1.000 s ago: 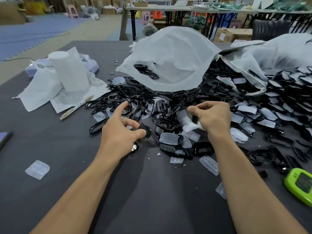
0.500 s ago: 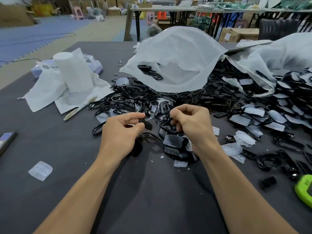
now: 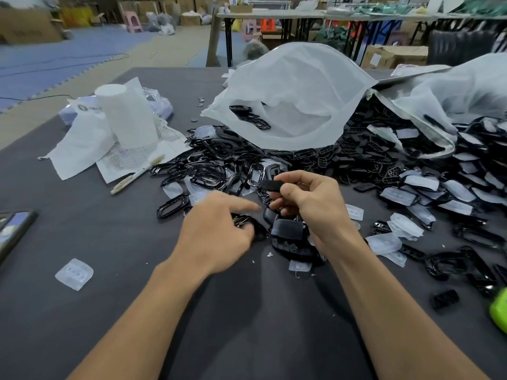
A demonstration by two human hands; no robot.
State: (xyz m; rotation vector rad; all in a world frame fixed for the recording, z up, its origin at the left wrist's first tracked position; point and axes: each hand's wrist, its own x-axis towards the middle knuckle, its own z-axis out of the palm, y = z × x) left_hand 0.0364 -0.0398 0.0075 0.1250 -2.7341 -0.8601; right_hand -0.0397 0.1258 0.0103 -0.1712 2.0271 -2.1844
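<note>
On a dark tabletop [image 3: 247, 325], a clear pad [image 3: 74, 274] lies alone at near left. Further in, the left hand [image 3: 216, 234] hovers low, forefinger stretched toward the right hand. Its other fingers curl over a black part [image 3: 255, 229], but blur hides whether the grip has closed on it. Just beside it lies a dark shell [image 3: 288, 234]. Above that, the right hand [image 3: 315, 207] is raised, its grip pinching a small black piece [image 3: 271, 185] between thumb and forefinger, clear of the tabletop. Behind spreads a heap [image 3: 219, 165] of black frames, with a pen [image 3: 134, 176] and a white roll [image 3: 126, 116] to the left. A white bag [image 3: 296, 91] gapes beyond.
</note>
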